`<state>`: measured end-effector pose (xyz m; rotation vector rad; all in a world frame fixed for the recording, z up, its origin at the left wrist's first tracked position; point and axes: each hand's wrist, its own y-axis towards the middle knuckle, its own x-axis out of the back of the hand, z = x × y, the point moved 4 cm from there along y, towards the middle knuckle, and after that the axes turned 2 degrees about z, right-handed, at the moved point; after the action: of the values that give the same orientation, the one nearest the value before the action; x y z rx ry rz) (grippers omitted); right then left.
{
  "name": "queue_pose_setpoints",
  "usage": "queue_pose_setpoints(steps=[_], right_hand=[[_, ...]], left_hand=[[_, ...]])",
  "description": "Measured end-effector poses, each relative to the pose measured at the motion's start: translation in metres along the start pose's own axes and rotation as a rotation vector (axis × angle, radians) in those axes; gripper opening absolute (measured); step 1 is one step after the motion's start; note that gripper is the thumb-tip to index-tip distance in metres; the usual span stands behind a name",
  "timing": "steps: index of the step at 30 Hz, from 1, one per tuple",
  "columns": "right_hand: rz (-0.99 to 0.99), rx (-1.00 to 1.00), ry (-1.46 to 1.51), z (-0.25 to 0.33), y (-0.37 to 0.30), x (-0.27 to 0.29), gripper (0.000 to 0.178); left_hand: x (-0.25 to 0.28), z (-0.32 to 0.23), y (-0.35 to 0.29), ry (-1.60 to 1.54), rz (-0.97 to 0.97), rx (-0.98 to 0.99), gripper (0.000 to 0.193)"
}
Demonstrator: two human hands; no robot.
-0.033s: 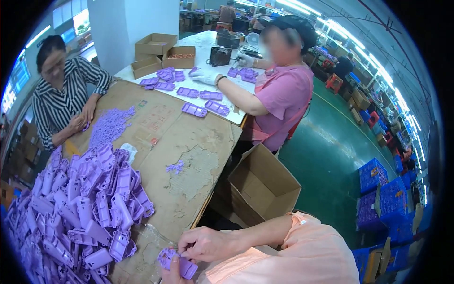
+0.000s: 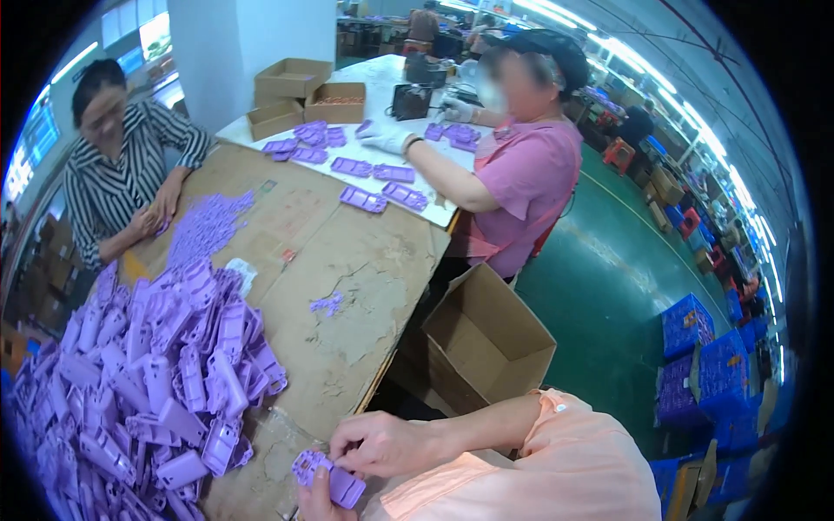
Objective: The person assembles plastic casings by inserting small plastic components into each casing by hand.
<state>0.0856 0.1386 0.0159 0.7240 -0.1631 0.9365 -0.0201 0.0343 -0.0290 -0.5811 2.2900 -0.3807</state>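
Note:
A purple plastic casing (image 2: pixel 346 488) with an openwork end is held low at the table's near edge. My left hand (image 2: pixel 318 502) grips it from below, thumb across its face; most of that hand lies outside the picture. Closed in a pinch, my right hand (image 2: pixel 375 445) touches the upper side of the casing. Whatever sits between its fingertips is too small to make out. Left of my hands, a big heap of similar purple casings (image 2: pixel 156 382) covers the table's corner. A few tiny purple pieces (image 2: pixel 327 303) lie farther up the cardboard-covered table (image 2: pixel 295 347).
A co-worker in stripes (image 2: pixel 130 165) handles something by a pile of small purple parts (image 2: pixel 208 227). Another co-worker, gloved and in pink (image 2: pixel 530 165), works at a white table (image 2: pixel 252 130) with several casings. An open carton (image 2: pixel 491 339) stands beyond my right arm.
The view has shifted very slightly, so the scene sits a little farther right. Both my hands keep their places on the casing.

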Motion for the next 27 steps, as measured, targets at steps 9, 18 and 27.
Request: queue_pose_setpoints(steps=[9,18,27], right_hand=[[-0.083,0.045,-0.235,0.007,0.004,0.013,0.011],[-0.066,0.163,-0.341,0.005,0.002,0.002,0.019],[0.003,0.292,-0.407,0.01,-0.002,0.0,0.021]], left_hand=[[-0.015,0.001,0.003,-0.293,0.212,0.245,0.045],[-0.013,-0.001,-0.001,-0.217,0.251,0.184,0.045],[-0.018,-0.005,-0.005,-0.141,0.236,0.146,0.038]])
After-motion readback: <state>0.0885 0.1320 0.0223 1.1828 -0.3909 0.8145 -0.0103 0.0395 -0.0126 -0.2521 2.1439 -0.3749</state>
